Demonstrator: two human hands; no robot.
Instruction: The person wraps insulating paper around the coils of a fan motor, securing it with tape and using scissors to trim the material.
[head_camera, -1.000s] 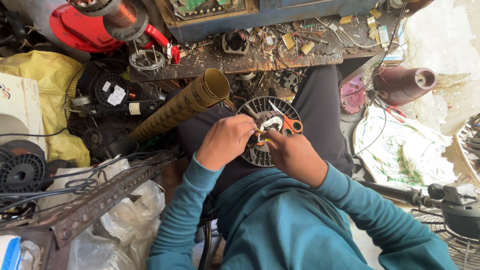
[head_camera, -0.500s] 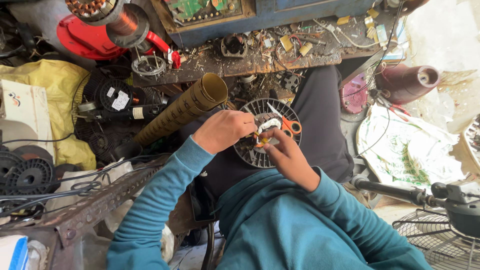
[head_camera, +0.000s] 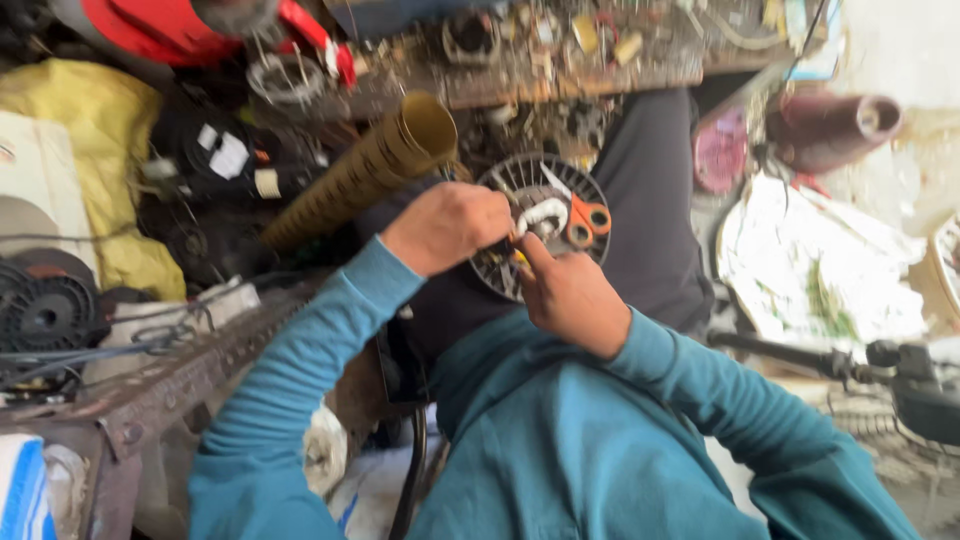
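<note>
Round stator-like disc (head_camera: 540, 225), dark, ringed with slots and windings, resting face-up on the lap, directly under both hands and just ahead of them. Left hand (head_camera: 447, 225) curled over the disc's left rim, fingers closed, apparently pinching something small against it; exact grip hidden by motion blur. Right hand (head_camera: 570, 295) at the near rim, index finger stretched toward the centre, other fingers folded, touching the disc. Both about equally close; left covering more of the rim. No long axis to the disc itself, being round; flat face tilted slightly up toward the camera. Orange-handled scissors (head_camera: 575, 215) lying on the disc, blades pointing up-left, handles toward the right. Just beyond the left hand, a ribbed yellowish tube (head_camera: 370, 170) slanting from lower left to upper right, open mouth uppermost. Farther out, a cluttered wooden bench (head_camera: 600, 75), a red motor housing (head_camera: 170, 30) at upper left, a yellow sack (head_camera: 90, 130) beside it.
</note>
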